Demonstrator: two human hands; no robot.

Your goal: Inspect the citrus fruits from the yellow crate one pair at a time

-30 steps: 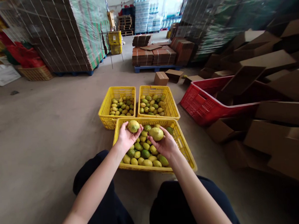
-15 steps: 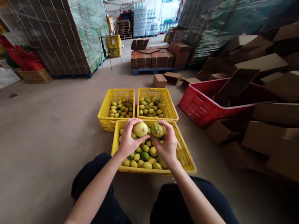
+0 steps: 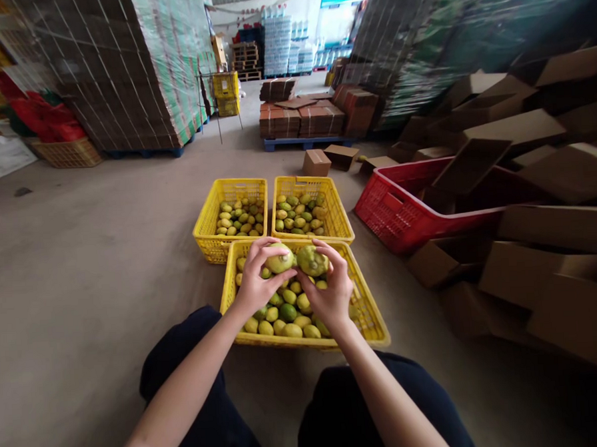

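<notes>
Between the thumb and fingers of my left hand is a pale yellow-green lemon. My right hand grips a second, greener lemon with a bumpy skin. Both fruits are held side by side, above the near yellow crate. Many yellow and green lemons lie in that crate, partly hidden by my hands.
Two more yellow crates with lemons, a left one and a right one, stand just behind. On the right are a red crate and a heap of cardboard boxes. Flattened cartons lie stacked on a blue pallet.
Both hands still hold the same lemons. The fingers have shifted slightly on the fruits, and the right-hand lemon looks turned a little. The whole view has moved slightly.
</notes>
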